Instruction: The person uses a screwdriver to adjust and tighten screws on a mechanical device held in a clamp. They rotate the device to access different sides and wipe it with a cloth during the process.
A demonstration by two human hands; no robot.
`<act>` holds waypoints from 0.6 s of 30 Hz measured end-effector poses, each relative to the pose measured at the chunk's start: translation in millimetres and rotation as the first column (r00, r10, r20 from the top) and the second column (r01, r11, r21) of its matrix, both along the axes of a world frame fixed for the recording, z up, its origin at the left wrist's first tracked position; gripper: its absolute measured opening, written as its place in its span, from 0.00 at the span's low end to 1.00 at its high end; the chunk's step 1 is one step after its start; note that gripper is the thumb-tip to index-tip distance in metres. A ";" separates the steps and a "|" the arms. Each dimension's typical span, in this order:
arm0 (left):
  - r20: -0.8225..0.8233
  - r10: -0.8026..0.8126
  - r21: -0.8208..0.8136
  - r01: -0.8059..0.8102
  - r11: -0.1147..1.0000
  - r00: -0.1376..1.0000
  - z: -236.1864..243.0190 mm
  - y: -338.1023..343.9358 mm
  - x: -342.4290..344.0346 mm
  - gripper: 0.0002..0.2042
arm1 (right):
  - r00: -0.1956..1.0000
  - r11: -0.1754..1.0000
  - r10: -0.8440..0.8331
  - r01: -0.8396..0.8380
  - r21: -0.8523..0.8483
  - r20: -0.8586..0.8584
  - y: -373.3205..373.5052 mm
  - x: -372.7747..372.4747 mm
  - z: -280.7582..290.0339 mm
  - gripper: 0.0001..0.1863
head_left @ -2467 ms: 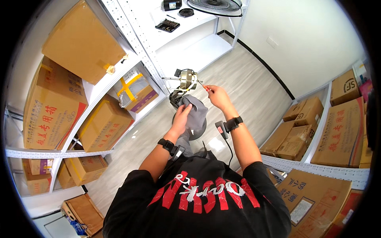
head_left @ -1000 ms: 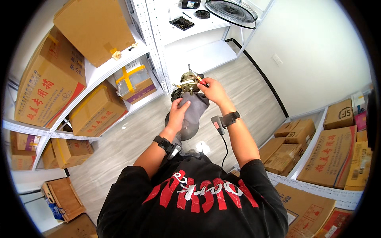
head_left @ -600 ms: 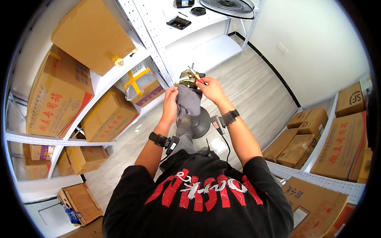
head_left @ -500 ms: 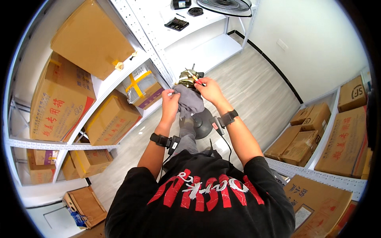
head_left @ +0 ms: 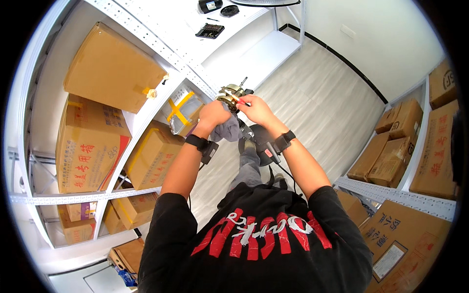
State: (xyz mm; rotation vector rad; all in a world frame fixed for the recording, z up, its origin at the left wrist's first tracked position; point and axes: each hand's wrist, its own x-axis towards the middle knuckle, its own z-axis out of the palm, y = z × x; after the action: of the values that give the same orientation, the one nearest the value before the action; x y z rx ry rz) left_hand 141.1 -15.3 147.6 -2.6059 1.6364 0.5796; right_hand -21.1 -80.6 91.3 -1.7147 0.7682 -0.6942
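Observation:
A bare fan motor [head_left: 232, 91] with a brassy metal body and a protruding shaft stands in front of me. Beneath it, a round black base [head_left: 266, 139] rests on the floor, partly hidden by my arm and leg. My left hand [head_left: 215, 114] is closed at the motor's near left side, gripping a grey cloth [head_left: 226, 131] that droops below it. In the fingers of my right hand [head_left: 257, 111] is a slim red-handled tool [head_left: 239, 99], its pale tip against or close to the motor; contact cannot be made out.
White shelving with cardboard boxes [head_left: 93, 146] lines the left; more boxes [head_left: 386, 158] fill the right shelves. On the white shelf ahead lie a black bit case [head_left: 210, 31], a round black part [head_left: 229, 10] and a fan grille [head_left: 266, 2]. A wooden box [head_left: 128, 255] stands at lower left.
My left hand has moved up to the motor, from pinching the cloth's edge to a closed grip, and the cloth has shifted left and bunched. My right hand stays by the motor with the tool.

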 end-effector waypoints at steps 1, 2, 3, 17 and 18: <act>0.011 0.008 -0.007 -0.008 1.000 1.000 -3.1 -2.2 -0.1 0.22 | 1.000 1.000 0.002 -0.002 -0.006 0.019 0.5 -2.3 1.2 0.15; 0.023 0.016 -0.014 -0.015 1.000 1.000 -5.1 -3.3 0.4 0.22 | 0.999 1.000 -0.003 0.002 0.014 0.041 0.6 -5.2 2.4 0.15; 0.013 -0.006 -0.039 0.007 0.999 1.000 -8.2 -2.7 -1.3 0.22 | 0.997 0.999 -0.044 0.043 0.016 0.060 1.7 -10.7 -0.5 0.15; -0.043 -0.276 0.024 0.277 0.961 0.960 -11.3 -7.3 -18.9 0.25 | 0.982 0.847 -0.100 0.000 0.532 0.160 56.0 -85.5 -57.8 0.15; -0.047 -0.254 0.054 0.257 0.965 0.966 -8.8 -2.9 -19.1 0.25 | 0.996 0.788 -0.062 0.005 0.615 0.071 57.9 -88.9 -36.9 0.15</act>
State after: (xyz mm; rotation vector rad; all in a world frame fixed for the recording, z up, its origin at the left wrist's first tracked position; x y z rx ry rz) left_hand 122.0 -18.2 138.7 -2.3039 1.8948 0.6569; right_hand -110.0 -22.7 54.5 -1.0645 0.8499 -0.4631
